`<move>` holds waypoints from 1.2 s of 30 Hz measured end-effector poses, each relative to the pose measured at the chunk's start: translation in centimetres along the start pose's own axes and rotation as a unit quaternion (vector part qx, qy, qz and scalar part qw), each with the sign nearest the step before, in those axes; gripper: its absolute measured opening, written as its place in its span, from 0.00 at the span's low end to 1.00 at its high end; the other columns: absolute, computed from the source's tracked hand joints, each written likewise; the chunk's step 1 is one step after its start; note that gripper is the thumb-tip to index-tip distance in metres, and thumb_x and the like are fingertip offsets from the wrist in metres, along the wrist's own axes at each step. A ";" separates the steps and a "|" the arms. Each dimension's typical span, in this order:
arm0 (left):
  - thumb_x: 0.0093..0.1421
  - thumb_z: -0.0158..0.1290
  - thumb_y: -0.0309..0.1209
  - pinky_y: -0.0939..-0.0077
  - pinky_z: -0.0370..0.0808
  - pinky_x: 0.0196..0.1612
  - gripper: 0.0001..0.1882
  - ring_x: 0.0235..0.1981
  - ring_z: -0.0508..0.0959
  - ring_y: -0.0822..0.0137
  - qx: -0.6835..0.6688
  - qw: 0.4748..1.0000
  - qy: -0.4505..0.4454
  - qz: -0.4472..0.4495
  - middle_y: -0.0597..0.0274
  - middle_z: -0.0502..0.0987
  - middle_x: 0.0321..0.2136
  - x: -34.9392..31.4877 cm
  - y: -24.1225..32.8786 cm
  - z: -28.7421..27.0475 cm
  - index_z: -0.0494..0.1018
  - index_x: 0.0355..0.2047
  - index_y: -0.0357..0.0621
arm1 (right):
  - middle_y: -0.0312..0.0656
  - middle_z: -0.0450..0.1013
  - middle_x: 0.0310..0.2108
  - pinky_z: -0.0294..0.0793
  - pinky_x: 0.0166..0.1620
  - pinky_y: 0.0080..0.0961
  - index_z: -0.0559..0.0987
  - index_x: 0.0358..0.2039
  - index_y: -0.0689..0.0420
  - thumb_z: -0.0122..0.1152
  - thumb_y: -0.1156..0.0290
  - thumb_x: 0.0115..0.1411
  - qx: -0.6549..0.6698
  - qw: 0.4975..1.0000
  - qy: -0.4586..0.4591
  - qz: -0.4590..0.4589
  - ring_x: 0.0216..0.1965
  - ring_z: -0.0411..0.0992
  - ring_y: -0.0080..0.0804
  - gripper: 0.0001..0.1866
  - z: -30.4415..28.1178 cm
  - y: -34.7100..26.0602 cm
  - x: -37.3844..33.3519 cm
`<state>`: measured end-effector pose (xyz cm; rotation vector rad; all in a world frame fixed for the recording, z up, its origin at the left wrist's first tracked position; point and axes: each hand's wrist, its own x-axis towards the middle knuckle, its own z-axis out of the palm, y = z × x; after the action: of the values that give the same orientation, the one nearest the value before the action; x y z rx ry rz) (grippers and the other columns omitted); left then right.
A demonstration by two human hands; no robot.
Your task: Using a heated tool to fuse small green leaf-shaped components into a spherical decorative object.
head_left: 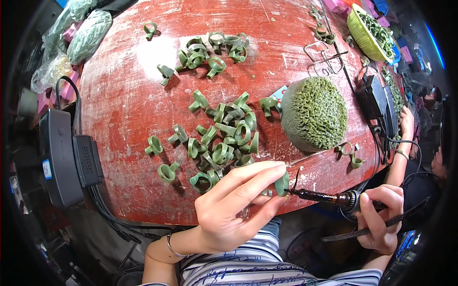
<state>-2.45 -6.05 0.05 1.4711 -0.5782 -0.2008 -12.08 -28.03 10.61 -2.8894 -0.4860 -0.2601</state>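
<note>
My left hand (243, 205) pinches a green ring piece (282, 184) between thumb and fingers at the table's near edge. My right hand (381, 217) grips a soldering iron (329, 197) with a dark, glossy shaft. Its tip meets or nearly meets the ring piece. A thin dark stick (343, 234) also passes through my right hand, below the iron. Beyond my left hand lies a loose pile of green rings (222, 152), with a second group of rings (195, 59) farther back. A squat grey-green block (315, 114) with a rough, lumpy top stands to the right.
The red, scuffed table (124, 109) curves round to my front. A dark device (62, 157) with cables stands at left, below plastic bags (90, 38). At right are a bent wire stand (327, 57), a black box (377, 105), a yellow-green basket (367, 35) and another person's arm (403, 143).
</note>
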 end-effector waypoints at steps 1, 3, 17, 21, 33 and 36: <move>0.51 0.56 0.15 0.79 0.82 0.37 0.22 0.45 0.75 0.63 -0.001 1.000 0.002 0.000 0.44 0.69 0.47 0.0 0.0 0.0 0.69 0.48 0.29 | 0.49 0.66 0.37 0.69 0.31 0.30 0.74 0.44 0.61 0.62 0.84 0.43 0.000 1.000 0.000 0.000 0.31 0.66 0.40 0.23 0.0 0.0 0.0; 0.51 0.56 0.15 0.78 0.82 0.37 0.22 0.45 0.75 0.63 -0.003 1.000 0.003 0.000 0.44 0.69 0.47 0.0 0.0 0.0 0.69 0.48 0.29 | 0.49 0.66 0.37 0.69 0.31 0.30 0.74 0.44 0.61 0.62 0.84 0.43 -0.007 1.000 -0.001 -0.005 0.31 0.66 0.40 0.23 0.0 0.0 0.1; 0.52 0.54 0.13 0.77 0.82 0.39 0.21 0.46 0.74 0.62 -0.024 1.000 0.009 -0.007 0.43 0.68 0.48 -0.1 -0.3 0.2 0.69 0.48 0.28 | 0.47 0.66 0.37 0.70 0.33 0.31 0.74 0.45 0.57 0.62 0.83 0.45 -0.014 0.999 -0.010 0.034 0.32 0.67 0.41 0.23 0.0 -0.5 0.1; 0.51 0.54 0.13 0.77 0.82 0.39 0.21 0.46 0.75 0.61 -0.025 1.000 0.008 -0.010 0.43 0.68 0.48 -0.1 -0.2 0.2 0.69 0.48 0.28 | 0.46 0.66 0.37 0.70 0.33 0.31 0.74 0.45 0.57 0.62 0.83 0.45 -0.013 0.999 -0.014 0.039 0.32 0.67 0.41 0.23 0.0 -0.6 0.1; 0.53 0.55 0.15 0.79 0.82 0.36 0.20 0.42 0.76 0.64 -0.014 1.000 0.016 -0.013 0.45 0.69 0.47 0.1 -0.1 0.2 0.70 0.48 0.28 | 0.48 0.66 0.36 0.68 0.33 0.30 0.73 0.46 0.58 0.60 0.83 0.48 0.007 0.999 -0.004 0.043 0.31 0.67 0.39 0.21 0.0 -0.4 -0.1; 0.52 0.55 0.15 0.79 0.82 0.36 0.20 0.40 0.78 0.64 -0.030 0.999 0.027 -0.023 0.45 0.69 0.47 0.1 0.0 0.6 0.70 0.47 0.28 | 0.45 0.68 0.34 0.71 0.30 0.26 0.75 0.44 0.58 0.66 0.87 0.36 -0.022 0.997 0.051 0.046 0.28 0.68 0.36 0.29 0.3 0.1 -0.3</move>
<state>-2.65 -6.57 0.04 1.4287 -0.4908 -0.2131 -12.27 -28.17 10.27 -2.9144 -0.3316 -0.4052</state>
